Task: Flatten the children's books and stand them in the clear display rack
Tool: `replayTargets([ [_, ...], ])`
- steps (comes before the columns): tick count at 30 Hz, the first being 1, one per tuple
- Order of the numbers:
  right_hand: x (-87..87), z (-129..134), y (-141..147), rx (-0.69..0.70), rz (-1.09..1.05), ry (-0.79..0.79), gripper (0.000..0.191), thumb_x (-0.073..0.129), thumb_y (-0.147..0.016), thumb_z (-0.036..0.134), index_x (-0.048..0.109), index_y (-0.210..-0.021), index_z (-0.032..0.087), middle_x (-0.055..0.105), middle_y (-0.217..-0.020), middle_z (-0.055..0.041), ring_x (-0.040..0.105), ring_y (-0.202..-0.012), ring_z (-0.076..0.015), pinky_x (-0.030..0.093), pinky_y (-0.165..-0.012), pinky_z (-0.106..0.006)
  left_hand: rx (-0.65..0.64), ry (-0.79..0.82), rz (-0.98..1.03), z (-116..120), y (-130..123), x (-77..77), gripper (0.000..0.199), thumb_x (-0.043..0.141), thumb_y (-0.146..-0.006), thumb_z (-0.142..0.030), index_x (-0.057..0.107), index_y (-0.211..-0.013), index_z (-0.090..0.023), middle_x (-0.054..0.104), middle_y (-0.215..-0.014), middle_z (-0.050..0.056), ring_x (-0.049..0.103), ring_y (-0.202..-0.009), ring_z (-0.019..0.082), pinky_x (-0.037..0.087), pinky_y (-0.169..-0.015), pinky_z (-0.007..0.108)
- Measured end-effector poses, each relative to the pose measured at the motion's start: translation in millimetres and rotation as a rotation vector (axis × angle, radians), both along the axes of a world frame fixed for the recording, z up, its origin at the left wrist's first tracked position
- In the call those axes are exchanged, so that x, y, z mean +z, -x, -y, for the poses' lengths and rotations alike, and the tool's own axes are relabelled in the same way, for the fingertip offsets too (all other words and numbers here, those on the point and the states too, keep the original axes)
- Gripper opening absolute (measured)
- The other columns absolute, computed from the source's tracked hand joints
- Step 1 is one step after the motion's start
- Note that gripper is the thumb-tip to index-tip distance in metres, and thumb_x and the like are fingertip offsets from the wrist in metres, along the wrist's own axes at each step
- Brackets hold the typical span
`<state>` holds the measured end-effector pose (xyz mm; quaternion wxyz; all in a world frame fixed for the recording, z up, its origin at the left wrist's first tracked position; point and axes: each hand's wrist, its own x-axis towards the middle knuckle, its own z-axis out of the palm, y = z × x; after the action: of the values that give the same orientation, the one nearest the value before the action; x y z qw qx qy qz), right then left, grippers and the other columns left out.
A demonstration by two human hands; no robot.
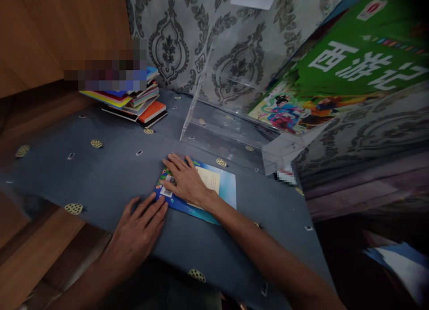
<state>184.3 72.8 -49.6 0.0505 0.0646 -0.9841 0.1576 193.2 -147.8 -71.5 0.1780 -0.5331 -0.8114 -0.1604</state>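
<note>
A blue book or booklet (228, 187) with a cream text panel and a barcode lies flat on the grey cloth-covered table (127, 167). Across its left part rests my right hand (187, 180), palm down with the fingers spread. My left hand (142, 225) lies flat beside it, its fingertips at the book's lower left corner. Neither hand is wrapped round anything. Part of the cover is hidden under my right hand and forearm.
A pile of books (134, 102) stands at the back left. Behind the blue book is a clear acrylic rack (228, 142), with a green picture book (348, 69) at its right side. A wooden panel (60, 28) borders the left.
</note>
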Motion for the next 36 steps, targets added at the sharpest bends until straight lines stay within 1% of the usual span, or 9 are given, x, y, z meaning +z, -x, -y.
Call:
replayTargets([
  [5, -0.6, -6.0, 2.0, -0.005, 0.024, 0.042, 0.066, 0.054, -0.101, 0.053, 0.046, -0.151, 0.009, 0.043, -0.161, -0.0208, 0.032, -0.155, -0.0298, 0.021, -0.129, -0.055, -0.018, 0.015, -0.004, -1.3, 3.7, 5.9, 0.035, 0.041, -0.105, -0.021, 0.067, -0.128, -0.016, 0.073, -0.129, 0.012, 0.062, -0.124, 0.030, 0.040, -0.108, 0.051],
  [9, -0.7, -12.6, 3.5, 0.025, 0.018, 0.108, 0.061, 0.054, -0.102, 0.048, 0.044, -0.152, 0.014, 0.043, -0.162, -0.0186, 0.032, -0.156, -0.0281, 0.022, -0.128, -0.056, -0.093, 0.115, -0.019, -7.3, 18.4, 13.2, 0.034, 0.042, -0.107, -0.033, 0.068, -0.121, -0.017, 0.072, -0.122, 0.013, 0.063, -0.116, 0.031, 0.043, -0.106, 0.054],
  [12, -0.3, -20.0, 3.7, 0.035, 0.010, 0.162, 0.055, 0.052, -0.104, 0.039, 0.042, -0.154, 0.018, 0.046, -0.160, -0.0169, 0.035, -0.154, -0.0259, 0.027, -0.126, -0.055, -0.186, 0.161, -0.057, -18.4, 31.4, 10.1, 0.040, 0.044, -0.106, -0.044, 0.064, -0.128, -0.018, 0.067, -0.132, 0.015, 0.059, -0.127, 0.032, 0.040, -0.111, 0.056],
  [15, -0.1, -30.5, -1.0, -0.015, -0.011, 0.171, 0.046, 0.050, -0.104, 0.030, 0.049, -0.149, 0.019, 0.053, -0.155, -0.0151, 0.041, -0.151, -0.0249, 0.030, -0.125, -0.055, -0.289, 0.186, -0.097, -33.6, 40.4, 4.5, 0.049, 0.049, -0.103, -0.053, 0.059, -0.137, -0.019, 0.062, -0.142, 0.016, 0.051, -0.139, 0.032, 0.039, -0.115, 0.054],
  [20, -3.2, -53.0, -21.1, -0.042, -0.039, 0.141, 0.039, 0.050, -0.105, 0.026, 0.055, -0.143, 0.021, 0.058, -0.152, -0.0125, 0.047, -0.147, -0.0227, 0.034, -0.123, -0.054, -0.384, 0.258, -0.116, -54.1, 48.6, 8.7, 0.053, 0.052, -0.101, -0.056, 0.055, -0.142, -0.023, 0.060, -0.145, 0.015, 0.047, -0.144, 0.035, 0.038, -0.116, 0.054],
  [26, -4.5, -67.5, -34.7, -0.072, -0.041, 0.156, 0.041, 0.053, -0.103, 0.026, 0.056, -0.144, 0.023, 0.057, -0.153, -0.0118, 0.050, -0.145, -0.0243, 0.040, -0.117, -0.054, -0.476, 0.297, -0.240, -63.3, 55.2, 11.5, 0.046, 0.046, -0.106, -0.044, 0.051, -0.146, -0.021, 0.062, -0.141, 0.018, 0.055, -0.136, 0.037, 0.045, -0.108, 0.053],
  [30, 3.0, -67.6, -31.7, -0.084, -0.037, 0.182, 0.038, 0.053, -0.103, 0.026, 0.059, -0.141, 0.022, 0.063, -0.146, -0.0108, 0.056, -0.139, -0.0257, 0.045, -0.112, -0.052, -0.503, 0.285, -0.389, -62.6, 56.6, 8.7, 0.049, 0.050, -0.101, -0.020, 0.046, -0.150, -0.021, 0.065, -0.136, 0.021, 0.062, -0.127, 0.038, 0.049, -0.104, 0.054],
  [33, 10.5, -68.7, -29.6, -0.091, -0.029, 0.193, 0.036, 0.052, -0.104, 0.027, 0.062, -0.138, 0.017, 0.069, -0.137, -0.0121, 0.062, -0.131, -0.0272, 0.049, -0.108, -0.049, -0.550, 0.273, -0.405, -60.9, 64.0, 14.6, 0.053, 0.049, -0.098, -0.012, 0.046, -0.150, -0.022, 0.069, -0.131, 0.018, 0.067, -0.119, 0.031, 0.053, -0.100, 0.045],
  [36, 18.2, -74.5, -30.3, -0.057, 0.000, 0.210, 0.035, 0.053, -0.104, 0.029, 0.065, -0.134, 0.016, 0.073, -0.131, -0.0117, 0.065, -0.125, -0.0266, 0.051, -0.106, -0.047, -0.606, 0.261, -0.390, -58.1, 73.1, 27.1, 0.046, 0.046, -0.099, -0.011, 0.052, -0.144, -0.020, 0.073, -0.121, 0.015, 0.071, -0.111, 0.026, 0.057, -0.091, 0.035],
])
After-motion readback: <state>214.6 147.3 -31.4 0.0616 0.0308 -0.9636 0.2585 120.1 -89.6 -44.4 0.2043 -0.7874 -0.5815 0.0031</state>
